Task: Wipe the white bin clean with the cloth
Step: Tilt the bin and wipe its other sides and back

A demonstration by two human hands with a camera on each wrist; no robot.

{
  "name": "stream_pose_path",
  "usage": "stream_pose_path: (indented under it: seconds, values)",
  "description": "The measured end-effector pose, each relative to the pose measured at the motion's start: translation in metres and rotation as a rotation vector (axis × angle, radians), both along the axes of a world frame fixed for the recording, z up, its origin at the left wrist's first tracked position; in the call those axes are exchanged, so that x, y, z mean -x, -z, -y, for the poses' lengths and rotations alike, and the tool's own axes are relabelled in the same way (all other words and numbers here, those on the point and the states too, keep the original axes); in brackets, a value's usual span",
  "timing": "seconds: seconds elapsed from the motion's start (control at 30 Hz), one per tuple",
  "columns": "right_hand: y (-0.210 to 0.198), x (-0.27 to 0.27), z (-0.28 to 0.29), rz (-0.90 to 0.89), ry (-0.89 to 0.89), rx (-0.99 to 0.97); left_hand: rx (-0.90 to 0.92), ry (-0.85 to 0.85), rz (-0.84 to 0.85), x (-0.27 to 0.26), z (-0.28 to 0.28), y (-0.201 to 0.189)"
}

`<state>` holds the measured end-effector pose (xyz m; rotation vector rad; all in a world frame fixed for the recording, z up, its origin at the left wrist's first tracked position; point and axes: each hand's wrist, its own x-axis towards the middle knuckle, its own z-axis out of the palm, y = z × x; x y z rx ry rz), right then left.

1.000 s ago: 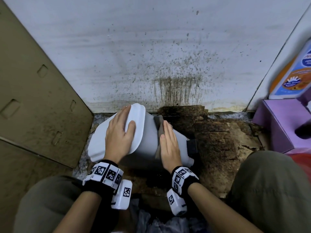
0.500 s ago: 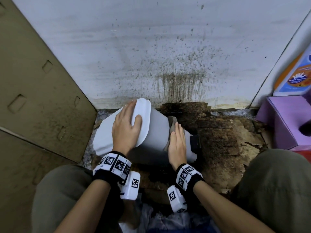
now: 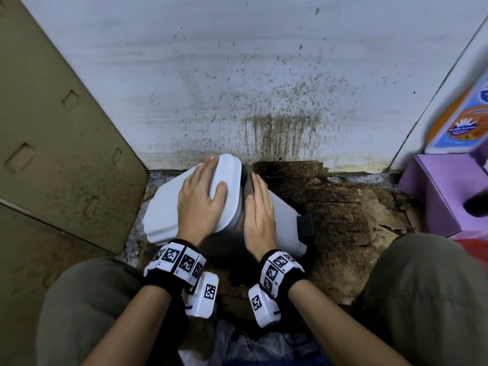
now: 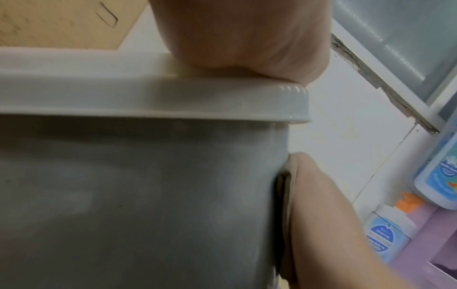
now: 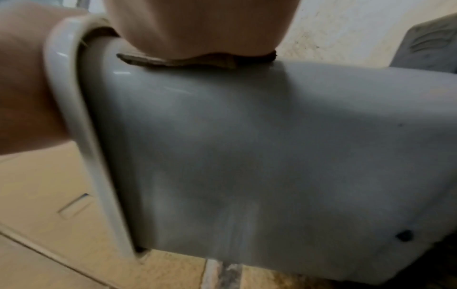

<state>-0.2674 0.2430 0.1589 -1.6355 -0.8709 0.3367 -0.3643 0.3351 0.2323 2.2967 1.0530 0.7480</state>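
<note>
The left hand [image 3: 202,199] lay flat on the bin [image 3: 284,220] lid; the right hand [image 3: 260,212] pressed the cloth [image 3: 247,186] flat beside the lid's edge.

A bin [image 3: 280,215] lies tipped on its side on the floor [image 3: 343,233] before a wall [image 3: 237,75], its lid [image 3: 163,215] to the left. The left hand [image 3: 200,204] rests on the lid, the right hand [image 3: 260,215] on a cloth [image 3: 247,186] atop the bin's side. Cardboard [image 3: 52,128] stands left, a box [image 3: 435,196] right.
</note>
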Motion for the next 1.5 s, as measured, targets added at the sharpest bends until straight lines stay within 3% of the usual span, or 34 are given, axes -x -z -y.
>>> stream_pose_path:
  seconds: [0.27,0.4,0.6,0.83,0.97,1.17,1.4,1.5]
  values:
    - [0.064,-0.04,0.033,-0.148,0.095,0.184,0.013,-0.014,0.029,0.001,-0.003,0.0]
    - [0.072,-0.046,0.038,-0.194,0.151,0.224,-0.002,-0.01,0.018,0.0,0.0,0.002]
    - [0.047,-0.028,0.014,-0.204,0.162,0.178,-0.004,-0.039,0.017,-0.001,-0.001,-0.001]
    - [-0.02,0.005,-0.013,-0.084,0.039,0.032,-0.034,-0.024,-0.016,-0.003,0.003,0.001]
    - [-0.028,0.001,-0.014,-0.011,0.04,0.066,-0.036,-0.001,-0.019,-0.002,0.003,0.002]
    - [-0.006,-0.02,-0.012,-0.016,-0.061,0.064,-0.017,0.009,0.0,0.003,-0.001,0.001]
    - [0.056,-0.069,0.006,-0.086,0.077,0.329,0.01,0.023,0.041,0.013,-0.012,0.006]
    - [0.064,-0.073,0.005,-0.117,0.106,0.338,0.02,0.018,0.054,0.014,-0.012,0.005]
